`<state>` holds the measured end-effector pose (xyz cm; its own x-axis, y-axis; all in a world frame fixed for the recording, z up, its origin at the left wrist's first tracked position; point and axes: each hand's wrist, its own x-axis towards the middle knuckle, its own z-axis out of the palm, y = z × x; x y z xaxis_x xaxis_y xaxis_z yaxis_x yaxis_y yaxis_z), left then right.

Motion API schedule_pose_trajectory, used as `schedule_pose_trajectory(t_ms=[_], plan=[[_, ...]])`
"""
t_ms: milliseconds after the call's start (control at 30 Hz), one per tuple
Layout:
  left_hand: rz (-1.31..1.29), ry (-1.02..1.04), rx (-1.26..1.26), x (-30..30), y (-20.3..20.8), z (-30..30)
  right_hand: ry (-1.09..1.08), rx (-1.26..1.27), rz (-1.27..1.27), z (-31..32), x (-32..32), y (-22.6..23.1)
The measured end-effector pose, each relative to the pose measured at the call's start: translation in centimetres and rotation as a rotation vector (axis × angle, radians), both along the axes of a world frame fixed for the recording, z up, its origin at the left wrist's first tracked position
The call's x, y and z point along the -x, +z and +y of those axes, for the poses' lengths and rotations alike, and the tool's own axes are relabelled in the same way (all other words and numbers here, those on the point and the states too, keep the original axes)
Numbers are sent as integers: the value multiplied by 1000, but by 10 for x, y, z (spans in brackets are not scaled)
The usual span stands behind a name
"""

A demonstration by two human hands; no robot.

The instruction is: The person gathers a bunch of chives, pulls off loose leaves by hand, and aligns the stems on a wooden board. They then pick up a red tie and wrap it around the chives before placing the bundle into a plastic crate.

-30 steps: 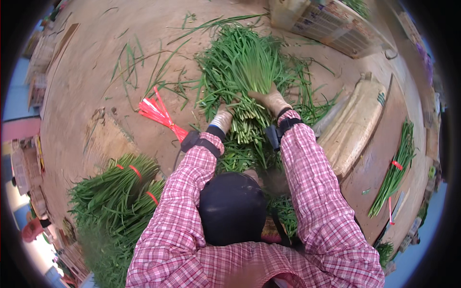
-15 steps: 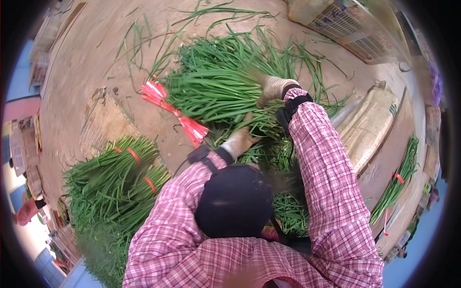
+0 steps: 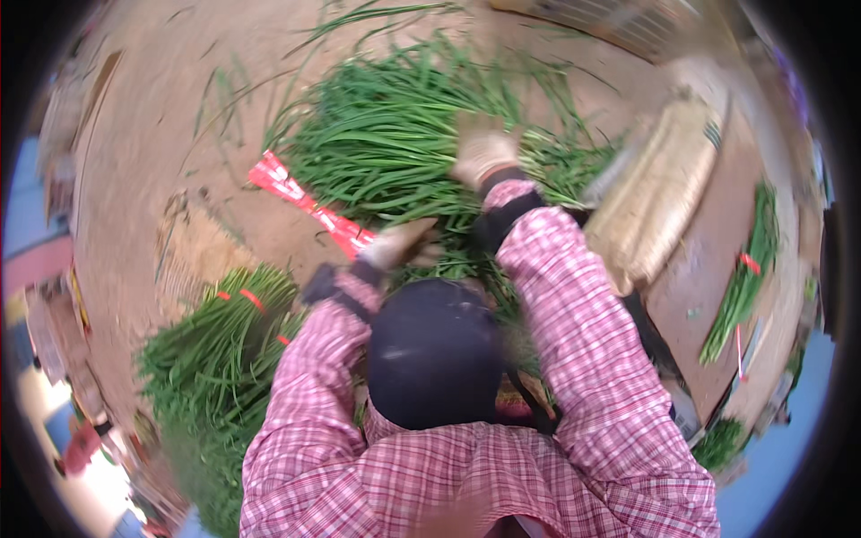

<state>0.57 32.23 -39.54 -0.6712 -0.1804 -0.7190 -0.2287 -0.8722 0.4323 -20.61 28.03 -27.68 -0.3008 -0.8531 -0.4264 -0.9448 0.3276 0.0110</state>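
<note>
A large loose heap of long green chives point(image 3: 377, 134) lies on the ground in front of me. My right hand point(image 3: 487, 151), in a pale glove, is over the right part of the heap among the stalks; its fingers are smeared by motion. At the heap's near edge is my left hand point(image 3: 399, 244), also gloved, its fingers stretched toward the right and nothing visible in them. A bunch of red and white tie strips point(image 3: 309, 204) lies left of the heap, its near end beside my left wrist.
Chive bunches tied with red bands point(image 3: 224, 350) are piled at my left. On the right are a stuffed tan sack point(image 3: 659, 193) and one tied bunch point(image 3: 743, 269). A crate point(image 3: 601, 22) stands at the far right. Loose stalks point(image 3: 220, 99) litter the ground, near a flattened brown sheet point(image 3: 202, 242).
My left hand has drawn back to the left, away from the stalks at the near edge. My right hand has moved a little left over the heap. The whole view has shifted.
</note>
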Motion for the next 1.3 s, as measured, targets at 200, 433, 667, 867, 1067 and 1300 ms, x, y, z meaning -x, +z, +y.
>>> schedule_pose_trajectory(t_ms=[200,433,667,867,1067,1300], plan=[[-689,-627,1339,-6,160,-104,97,635,-247,93,-43,27],[-359,-1258,1739,137,119,-151,-158,573,-589,164,-39,-12],[-317,-1290,1705,148,115,-132,-1397,333,-1471,119,-26,-34],[-202,-1106,1533,144,129,-122,-1429,715,-1612,94,-19,-57],[-84,-905,1500,133,114,-143,-1392,781,-1602,89,-15,-62],[-76,-991,1332,139,116,-145,-1345,670,-1768,93,-1,-65]])
